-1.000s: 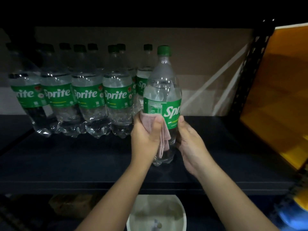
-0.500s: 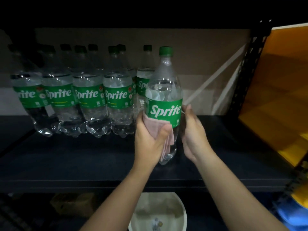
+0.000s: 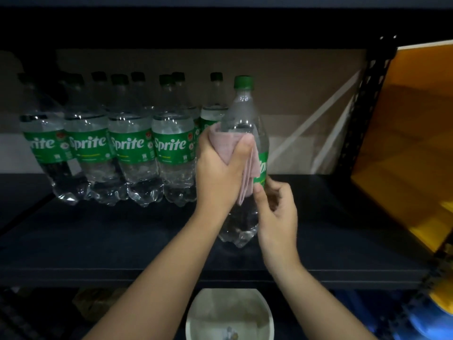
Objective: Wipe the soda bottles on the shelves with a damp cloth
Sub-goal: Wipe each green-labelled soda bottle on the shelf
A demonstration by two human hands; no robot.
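Mid-wipe on one Sprite bottle (image 3: 245, 123), standing near the shelf (image 3: 122, 241) front edge, right of the packed row (image 3: 110, 148). Left hand (image 3: 220, 173) clenches the pink cloth (image 3: 226, 146) against its shoulder; right hand (image 3: 277, 217) pinches the lower body. Next probably turning it for the far side. Lots of bare shelf toward the right edge.

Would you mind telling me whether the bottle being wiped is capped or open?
Capped: the green cap sits on the neck of the bottle, above the pink cloth.
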